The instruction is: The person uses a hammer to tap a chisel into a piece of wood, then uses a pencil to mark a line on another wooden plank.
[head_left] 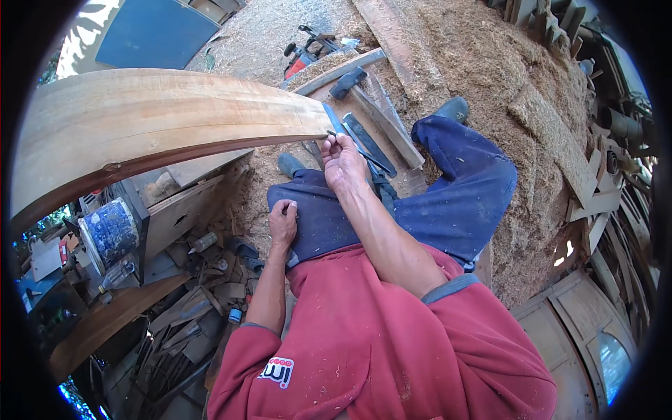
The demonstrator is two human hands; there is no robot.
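A long pale wooden plank (168, 108) reaches from the left to a blue piece (330, 115) at its end. My right hand (341, 159) is raised to the lower corner of that end, fingers curled on a small dark thin object (332, 132) that I cannot name clearly. My left hand (283, 218) rests by my left thigh, fingers pinched together; what they hold, if anything, is too small to name. Just beyond the plank's end, a hammer (348, 82) lies on boards, with long dark metal tools (369, 145) beside my right hand.
A red and black power tool (301, 63) lies among sawdust (483, 70) and loose boards (378, 28). At the left stand a wooden box (175, 217), a blue-stained bucket (108, 231) and scrap wood. Leaning panels (574, 336) and timber line the right.
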